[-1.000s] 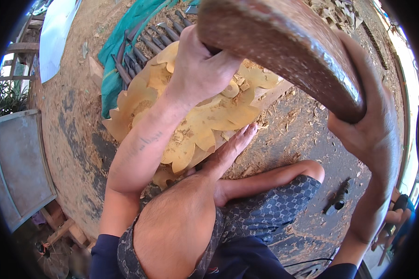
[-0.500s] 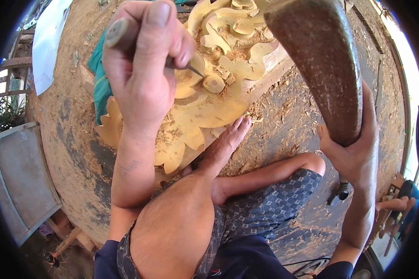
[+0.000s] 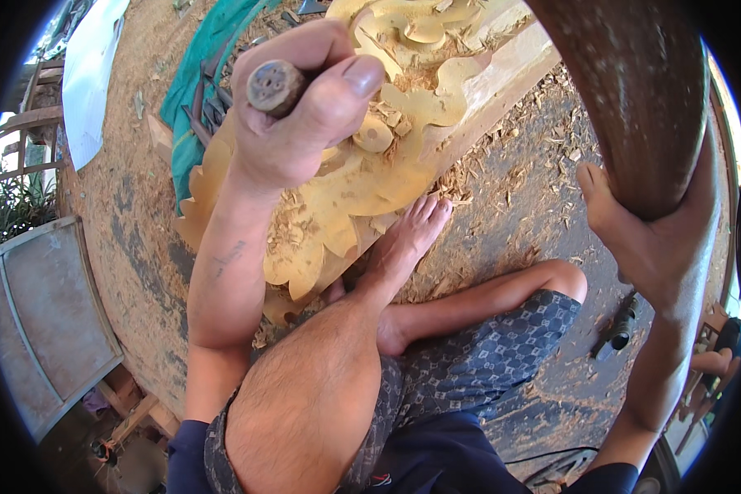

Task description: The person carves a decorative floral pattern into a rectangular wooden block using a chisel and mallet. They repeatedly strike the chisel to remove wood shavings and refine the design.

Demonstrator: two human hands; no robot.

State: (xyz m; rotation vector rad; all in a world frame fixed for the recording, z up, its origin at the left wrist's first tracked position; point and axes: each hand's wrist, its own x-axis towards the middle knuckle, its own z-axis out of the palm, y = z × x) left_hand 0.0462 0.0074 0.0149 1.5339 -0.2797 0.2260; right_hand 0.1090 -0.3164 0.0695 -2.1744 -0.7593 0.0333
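Note:
My left hand is closed around a wood-carving chisel. The butt of its worn wooden handle points up at me, and the blade is hidden behind the fist. Beneath it lies a pale yellow carved wooden panel with scrolls, leafy edges and a small round boss. On the right, my right hand grips a thick, dark brown curved wooden mallet, held up close to the camera; its upper end is out of view. My bare foot rests against the panel's near edge.
Wood chips litter the floor around the panel. A green cloth with several metal carving tools lies beyond my left hand. A dark cylindrical object lies right of my knee. A metal-framed panel stands at the left; another person sits far right.
My left hand has shifted right and turned, so the chisel's butt faces me and its blade no longer shows. The mallet in my right hand has moved right and nearer the camera.

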